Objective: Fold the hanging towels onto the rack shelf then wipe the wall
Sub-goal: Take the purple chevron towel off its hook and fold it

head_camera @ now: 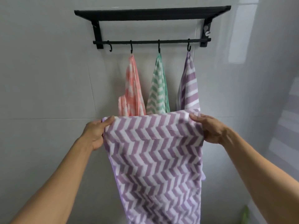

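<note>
Two hands hold a purple zigzag towel (pixel 155 156) spread out in front of the wall (pixel 48 78). The left hand (pixel 97 133) pinches the towel's top left corner, thumb over the upper edge and fingers curled behind the cloth. The right hand (pixel 208 128) grips the top right corner the same way, thumb on the front. The towel's top edge stretches level between them, and the rest hangs straight down past the bottom of the view.

Above, a black rack (pixel 152 26) is fixed to the wall, with a shelf (pixel 152 12) on top and a rail of hooks below it. Three more towels hang from the hooks: a pink towel (pixel 132 88) toward the rail's left, a green towel (pixel 159 88) at its middle, and a second purple towel (pixel 190 84) at its right end. The leftmost hook (pixel 110 47) carries nothing. The lower ends of the hanging towels are hidden behind the held one.
</note>
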Motion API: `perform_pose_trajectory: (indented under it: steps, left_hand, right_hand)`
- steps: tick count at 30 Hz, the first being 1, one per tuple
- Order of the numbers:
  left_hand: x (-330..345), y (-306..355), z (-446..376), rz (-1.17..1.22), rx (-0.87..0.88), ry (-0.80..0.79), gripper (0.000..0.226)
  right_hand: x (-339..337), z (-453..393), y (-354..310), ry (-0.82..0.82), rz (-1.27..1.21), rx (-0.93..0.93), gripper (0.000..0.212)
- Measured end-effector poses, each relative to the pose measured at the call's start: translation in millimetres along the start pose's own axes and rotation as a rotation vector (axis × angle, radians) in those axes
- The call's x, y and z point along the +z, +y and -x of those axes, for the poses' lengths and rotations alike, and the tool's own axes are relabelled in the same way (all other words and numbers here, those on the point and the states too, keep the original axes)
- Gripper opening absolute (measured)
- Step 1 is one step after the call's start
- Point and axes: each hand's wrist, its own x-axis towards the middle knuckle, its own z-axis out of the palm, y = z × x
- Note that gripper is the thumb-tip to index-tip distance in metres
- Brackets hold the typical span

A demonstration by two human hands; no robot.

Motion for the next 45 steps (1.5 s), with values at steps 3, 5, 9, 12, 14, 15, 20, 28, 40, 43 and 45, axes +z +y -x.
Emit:
perform_pose_trajectory:
  steps: [3,5,9,12,14,15,20,28,40,43,45]
  left_hand:
    - [-3,-3,6,-0.101,-0.080,-0.153,0.027]
    - [-9,-17,6,-0.176,-0.135,-0.114,0.039]
    - [-11,-12,-4,-0.062,-0.085,0.045,0.025]
    - [-10,1,-12,-0.026,-0.038,0.118,0.025]
    - [-8,10,-14,-0.008,0.004,0.140,0.023]
    - [-7,14,-13,0.010,0.005,0.116,0.022]
    - [-11,20,-7,-0.010,0.000,-0.024,0.016]
    - [-14,35,-16,-0.120,0.076,0.161,0.005]
    - [-13,26,-13,-0.162,0.028,0.120,0.004]
    - [-11,22,-15,-0.184,0.023,0.079,0.006]
    - [-9,21,-16,-0.249,-0.001,0.105,0.006]
  right_hand:
    - [4,3,2,0.027,0.086,0.017,0.054]
    - [4,0,4,0.087,0.000,-0.018,0.052]
    - [0,-1,7,0.092,-0.012,0.035,0.063]
    - [2,-6,3,0.209,-0.011,-0.024,0.054]
    - [5,-10,-4,0.233,-0.053,-0.063,0.041]
    - [8,-10,-7,0.200,-0.018,-0.049,0.033]
    - [21,-15,-14,0.258,0.052,-0.100,0.012]
    - [32,-28,-22,0.410,-0.065,-0.211,0.052]
    - [27,-23,-17,0.309,0.154,-0.156,0.024]
    - [28,-22,-22,0.300,0.137,-0.152,0.011]
    - [27,-20,-24,0.293,0.259,-0.101,0.015]
